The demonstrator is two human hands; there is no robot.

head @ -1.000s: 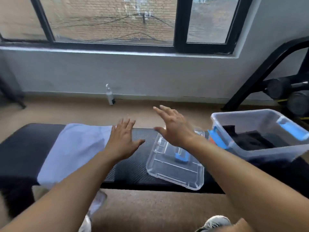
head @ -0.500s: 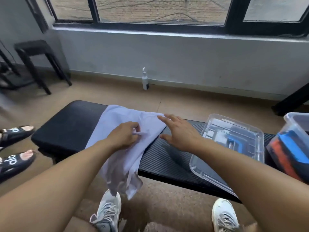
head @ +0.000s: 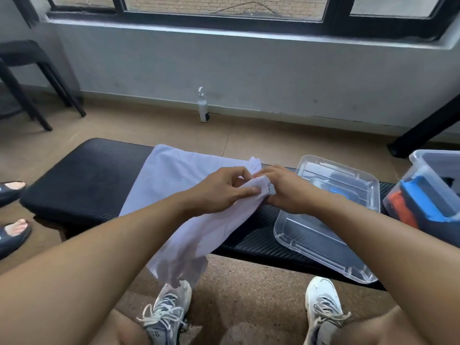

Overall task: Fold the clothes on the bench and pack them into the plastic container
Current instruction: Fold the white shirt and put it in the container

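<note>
Across the black padded bench (head: 82,180) lies a white shirt (head: 174,170), its near end hanging off the front edge; my left hand (head: 219,190) and right hand (head: 286,189) both pinch its bunched edge, beside the clear lid (head: 323,245) and plastic container (head: 433,170)

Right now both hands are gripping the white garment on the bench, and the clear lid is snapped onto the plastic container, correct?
Not quite. The head view shows the left hand and right hand gripping the white garment on the bench, but the clear lid is not on the plastic container; it lies off on the bench beside it.
</note>
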